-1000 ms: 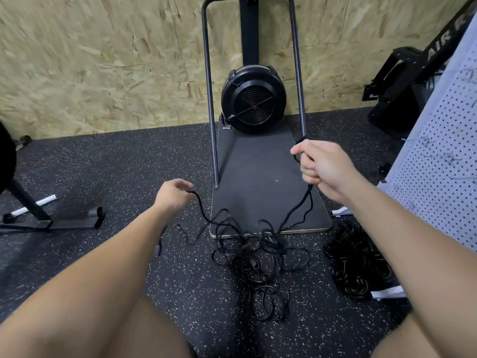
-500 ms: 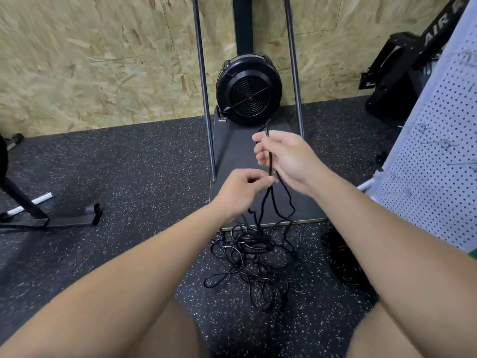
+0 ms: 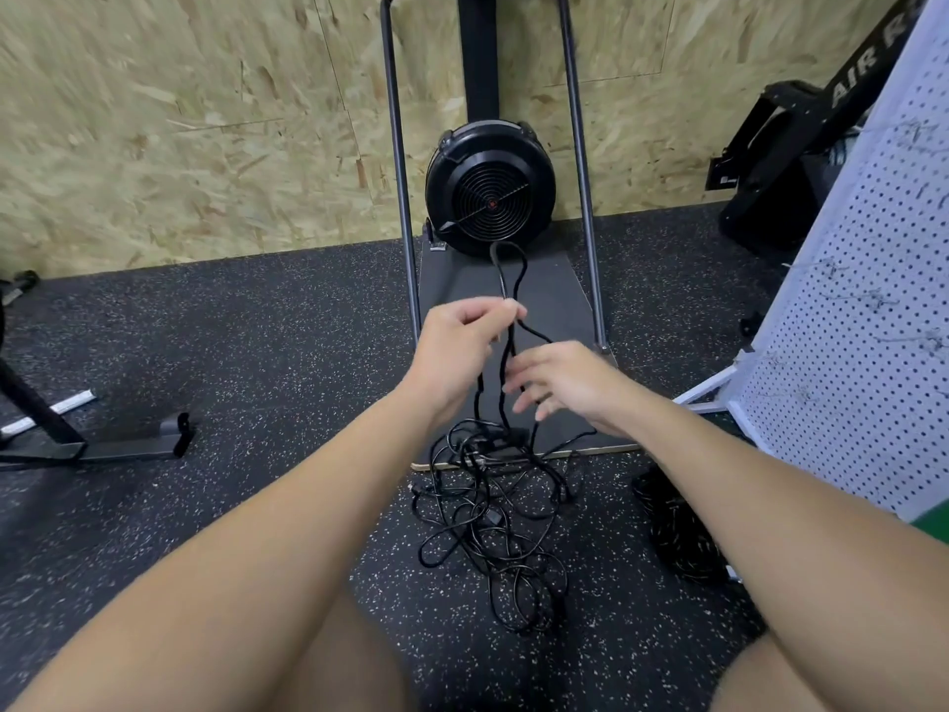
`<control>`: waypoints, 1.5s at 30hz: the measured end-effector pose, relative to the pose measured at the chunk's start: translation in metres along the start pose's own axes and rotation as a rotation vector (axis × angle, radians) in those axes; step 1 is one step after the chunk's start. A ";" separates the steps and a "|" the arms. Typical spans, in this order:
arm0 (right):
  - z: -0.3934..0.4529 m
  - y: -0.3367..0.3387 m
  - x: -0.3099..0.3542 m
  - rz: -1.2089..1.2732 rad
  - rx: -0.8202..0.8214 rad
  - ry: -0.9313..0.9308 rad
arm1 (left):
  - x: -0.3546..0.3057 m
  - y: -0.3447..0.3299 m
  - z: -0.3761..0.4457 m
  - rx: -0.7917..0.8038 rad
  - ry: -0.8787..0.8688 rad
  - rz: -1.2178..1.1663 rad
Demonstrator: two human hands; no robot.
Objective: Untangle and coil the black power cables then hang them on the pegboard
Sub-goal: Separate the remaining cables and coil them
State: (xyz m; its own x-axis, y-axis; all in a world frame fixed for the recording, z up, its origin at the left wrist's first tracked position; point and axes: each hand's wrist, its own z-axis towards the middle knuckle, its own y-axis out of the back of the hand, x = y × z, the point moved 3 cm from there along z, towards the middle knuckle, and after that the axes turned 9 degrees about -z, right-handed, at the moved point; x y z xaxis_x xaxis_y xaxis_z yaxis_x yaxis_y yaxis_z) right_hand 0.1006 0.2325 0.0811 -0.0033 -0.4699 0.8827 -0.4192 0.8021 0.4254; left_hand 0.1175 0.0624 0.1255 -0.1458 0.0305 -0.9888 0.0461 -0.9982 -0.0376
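My left hand (image 3: 464, 341) pinches a loop of cable (image 3: 508, 280) above the tangle (image 3: 493, 511) on the floor, my right hand (image 3: 557, 380) spread loose beside it; I should feed slack gently, matching loop sizes.

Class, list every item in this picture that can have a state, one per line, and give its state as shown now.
Left hand: pinches a raised cable loop.
Right hand: fingers spread, beside the hanging strands, gripping nothing.
Black power cable loop: lifted, sticking up above the left hand.
Tangled black cable pile: still knotted on the floor.
White perforated pegboard: upright, no cable hung in view.
Black round fan: standing; running or not, cannot tell.
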 end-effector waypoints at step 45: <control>-0.012 -0.003 -0.007 -0.281 0.011 -0.031 | 0.004 0.063 0.013 -0.100 -0.014 0.130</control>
State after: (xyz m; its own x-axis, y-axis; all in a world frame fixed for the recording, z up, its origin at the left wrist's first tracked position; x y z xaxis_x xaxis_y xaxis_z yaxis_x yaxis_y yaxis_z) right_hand 0.1126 0.2375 0.0762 0.0871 -0.6842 0.7241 -0.4174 0.6349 0.6502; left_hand 0.1067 -0.0012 0.1209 -0.1461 -0.0999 -0.9842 0.1632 -0.9837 0.0756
